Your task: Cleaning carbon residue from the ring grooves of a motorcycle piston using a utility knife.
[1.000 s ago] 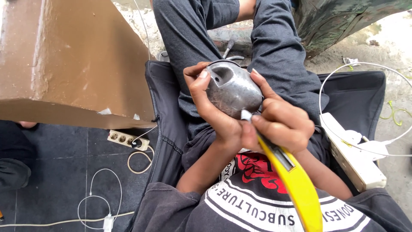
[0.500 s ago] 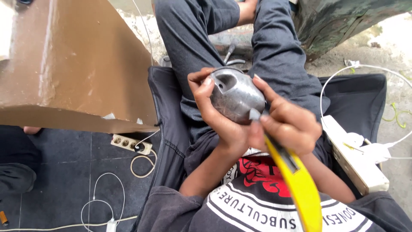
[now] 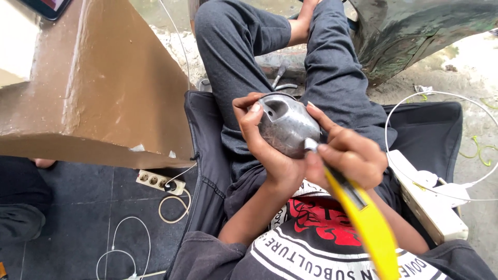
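still, our left hand (image 3: 270,150) cups the grey metal shell (image 3: 287,124). our right hand (image 3: 348,158) keeps gripping the yellow knife (image 3: 363,215), blade tip unmoved on the shell.

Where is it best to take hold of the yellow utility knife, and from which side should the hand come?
Probably by the yellow handle of the utility knife, from the rear end near the person's chest. The handle is long and broad there, while the blade tip rests against the grey metal part. The right hand already grips it behind the blade.
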